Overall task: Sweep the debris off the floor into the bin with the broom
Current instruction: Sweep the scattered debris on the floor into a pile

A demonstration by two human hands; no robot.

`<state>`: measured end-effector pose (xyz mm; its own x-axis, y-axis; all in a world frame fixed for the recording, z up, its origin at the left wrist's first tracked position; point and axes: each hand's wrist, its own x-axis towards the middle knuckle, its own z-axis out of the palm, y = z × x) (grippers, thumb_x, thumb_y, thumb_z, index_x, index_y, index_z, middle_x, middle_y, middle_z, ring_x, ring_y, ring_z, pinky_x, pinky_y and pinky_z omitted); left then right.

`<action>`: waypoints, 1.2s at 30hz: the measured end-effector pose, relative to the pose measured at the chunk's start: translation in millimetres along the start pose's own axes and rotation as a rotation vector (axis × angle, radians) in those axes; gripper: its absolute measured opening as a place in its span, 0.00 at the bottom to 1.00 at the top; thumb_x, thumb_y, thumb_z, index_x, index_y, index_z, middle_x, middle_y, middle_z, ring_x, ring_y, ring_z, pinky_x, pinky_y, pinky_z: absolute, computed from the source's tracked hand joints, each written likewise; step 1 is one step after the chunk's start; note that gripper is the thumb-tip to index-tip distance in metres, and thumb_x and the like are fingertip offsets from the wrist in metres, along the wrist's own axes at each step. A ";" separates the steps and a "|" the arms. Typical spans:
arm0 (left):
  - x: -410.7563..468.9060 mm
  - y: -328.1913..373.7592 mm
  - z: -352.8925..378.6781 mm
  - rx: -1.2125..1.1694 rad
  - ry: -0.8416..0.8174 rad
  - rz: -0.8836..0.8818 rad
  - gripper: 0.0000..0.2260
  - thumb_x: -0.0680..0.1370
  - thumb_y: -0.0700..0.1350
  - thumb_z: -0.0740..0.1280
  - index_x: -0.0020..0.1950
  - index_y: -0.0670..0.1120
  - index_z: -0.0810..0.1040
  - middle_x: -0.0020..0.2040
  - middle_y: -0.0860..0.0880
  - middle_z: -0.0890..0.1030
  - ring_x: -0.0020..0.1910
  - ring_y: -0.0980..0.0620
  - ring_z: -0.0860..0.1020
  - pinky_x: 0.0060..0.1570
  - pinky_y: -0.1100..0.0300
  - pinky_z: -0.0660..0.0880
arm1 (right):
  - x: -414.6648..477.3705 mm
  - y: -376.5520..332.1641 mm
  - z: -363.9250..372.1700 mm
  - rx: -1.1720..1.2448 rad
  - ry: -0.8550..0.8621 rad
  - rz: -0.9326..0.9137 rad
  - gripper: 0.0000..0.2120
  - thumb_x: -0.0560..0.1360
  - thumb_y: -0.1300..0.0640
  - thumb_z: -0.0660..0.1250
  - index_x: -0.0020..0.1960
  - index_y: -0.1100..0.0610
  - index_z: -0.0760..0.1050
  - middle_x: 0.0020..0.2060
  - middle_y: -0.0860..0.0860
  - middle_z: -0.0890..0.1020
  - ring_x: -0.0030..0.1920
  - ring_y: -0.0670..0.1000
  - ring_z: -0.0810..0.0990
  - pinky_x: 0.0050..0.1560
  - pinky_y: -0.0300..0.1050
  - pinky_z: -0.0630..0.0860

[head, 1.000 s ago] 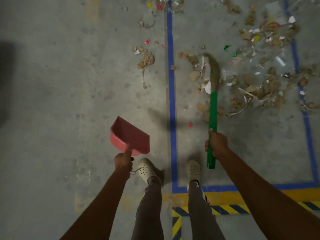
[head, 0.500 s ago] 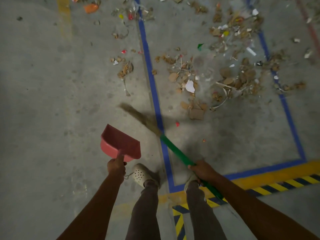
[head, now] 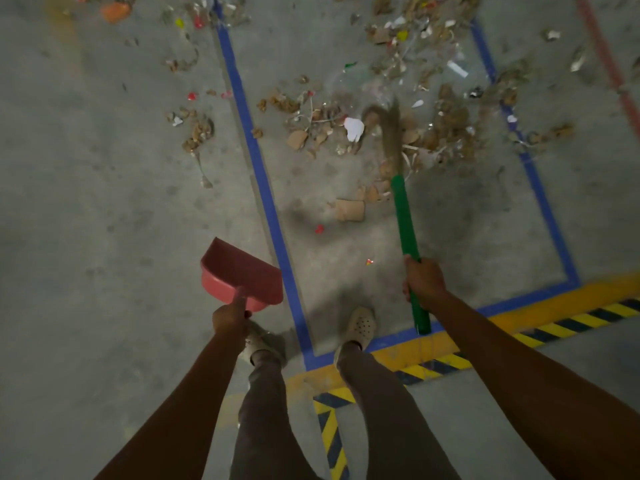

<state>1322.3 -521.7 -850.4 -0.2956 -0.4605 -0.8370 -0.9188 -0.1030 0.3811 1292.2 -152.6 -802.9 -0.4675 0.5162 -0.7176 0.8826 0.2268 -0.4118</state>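
1. The right grip (head: 424, 282) is clenched round the green handle of the broom (head: 403, 216), with a short length of handle sticking out below it toward the person.
2. The broom points away from the person. Its bristles (head: 391, 133) are blurred and lie among the debris (head: 433, 140) inside the blue tape (head: 263, 188) rectangle.
3. The left grip (head: 230, 318) holds the red dustpan (head: 242, 271) by its handle, with one digit laid straight along the handle up to the pan's back wall.
4. The dustpan is to the left of the blue tape, well apart from the broom, with its open mouth facing away from the person (whether it touches the floor (head: 104, 168) cannot be told).
5. The debris is mostly brown scraps and thin sticks, thickest around the bristles and to their right. A white scrap (head: 354, 128) lies just left of the bristles.
6. A cardboard piece (head: 349, 209) lies nearer the person, left of the handle, with a small red scrap (head: 319, 229) close by it.
7. A smaller cluster of debris lies left of the tape, and more is scattered at the far edge.
8. Two pale shoes (head: 362, 323) stand either side of the tape's near corner, with a yellow-black stripe (head: 554, 322) running beside it.
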 end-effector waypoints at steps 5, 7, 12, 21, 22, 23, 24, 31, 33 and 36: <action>-23.2 1.9 42.4 0.001 0.008 -0.009 0.23 0.74 0.58 0.74 0.41 0.37 0.79 0.32 0.42 0.78 0.24 0.48 0.69 0.30 0.57 0.67 | -15.4 43.6 -44.5 -0.167 -0.127 -0.070 0.16 0.81 0.47 0.61 0.43 0.59 0.73 0.30 0.55 0.76 0.26 0.55 0.76 0.28 0.44 0.72; -32.6 0.8 55.3 0.021 0.019 -0.005 0.22 0.74 0.57 0.74 0.40 0.37 0.78 0.32 0.42 0.78 0.25 0.48 0.70 0.31 0.57 0.67 | -19.5 64.9 -54.2 -0.290 -0.213 -0.096 0.14 0.80 0.48 0.63 0.42 0.56 0.73 0.30 0.53 0.76 0.29 0.55 0.77 0.31 0.44 0.72; -43.6 -10.9 76.1 0.038 0.027 -0.028 0.21 0.74 0.56 0.74 0.43 0.37 0.79 0.33 0.42 0.78 0.28 0.48 0.73 0.30 0.56 0.69 | -14.6 101.9 -59.8 -0.595 -0.403 -0.049 0.11 0.79 0.47 0.65 0.47 0.56 0.73 0.34 0.51 0.74 0.37 0.53 0.75 0.33 0.44 0.68; -48.6 -7.8 96.5 0.051 0.007 -0.027 0.21 0.74 0.57 0.74 0.40 0.38 0.78 0.32 0.44 0.77 0.25 0.49 0.68 0.27 0.59 0.65 | 52.4 77.1 -70.3 -0.373 -0.184 0.099 0.17 0.81 0.51 0.63 0.43 0.65 0.75 0.21 0.53 0.75 0.25 0.53 0.75 0.27 0.41 0.71; -49.3 -5.8 97.1 0.055 -0.002 -0.022 0.21 0.73 0.57 0.74 0.41 0.38 0.78 0.33 0.43 0.77 0.26 0.49 0.68 0.28 0.58 0.65 | 56.9 69.4 -73.7 -0.334 -0.153 0.096 0.18 0.81 0.50 0.62 0.44 0.65 0.76 0.20 0.53 0.75 0.24 0.52 0.75 0.25 0.40 0.70; -50.0 -3.8 97.4 0.056 -0.010 -0.017 0.22 0.73 0.58 0.74 0.41 0.38 0.78 0.33 0.43 0.77 0.25 0.50 0.68 0.27 0.59 0.65 | 61.3 61.6 -75.9 -0.284 -0.119 0.092 0.19 0.81 0.49 0.62 0.46 0.66 0.77 0.23 0.54 0.77 0.25 0.53 0.76 0.25 0.41 0.71; -51.2 -1.2 97.7 0.054 -0.016 -0.010 0.22 0.73 0.58 0.75 0.41 0.38 0.77 0.34 0.43 0.77 0.25 0.50 0.68 0.27 0.59 0.65 | 65.0 54.8 -77.6 -0.234 -0.075 0.080 0.21 0.81 0.48 0.62 0.48 0.67 0.77 0.28 0.57 0.80 0.28 0.56 0.79 0.27 0.43 0.75; -61.9 17.1 97.2 0.103 -0.046 0.043 0.24 0.73 0.61 0.73 0.41 0.39 0.77 0.34 0.43 0.77 0.23 0.51 0.68 0.24 0.61 0.66 | 56.7 32.5 -95.9 -0.129 0.082 -0.062 0.19 0.81 0.44 0.60 0.53 0.60 0.76 0.41 0.59 0.81 0.39 0.61 0.82 0.39 0.53 0.81; -67.6 24.2 97.7 0.110 -0.062 0.066 0.24 0.74 0.61 0.73 0.41 0.39 0.77 0.33 0.44 0.76 0.23 0.52 0.67 0.25 0.61 0.65 | 44.9 32.5 -96.9 -0.153 0.088 -0.077 0.18 0.81 0.45 0.60 0.54 0.60 0.75 0.41 0.57 0.80 0.40 0.60 0.80 0.38 0.50 0.77; -73.8 37.8 97.6 0.129 -0.087 0.091 0.23 0.75 0.59 0.73 0.42 0.38 0.77 0.34 0.44 0.76 0.24 0.52 0.67 0.24 0.61 0.65 | 23.0 39.5 -89.1 -0.161 0.105 -0.105 0.18 0.82 0.46 0.59 0.55 0.61 0.75 0.42 0.57 0.78 0.42 0.59 0.78 0.39 0.47 0.71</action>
<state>1283.8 -405.5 -812.5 -0.3958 -0.3840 -0.8342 -0.9114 0.0527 0.4082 1320.8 -58.2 -785.6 -0.5573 0.5642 -0.6092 0.8296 0.4088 -0.3803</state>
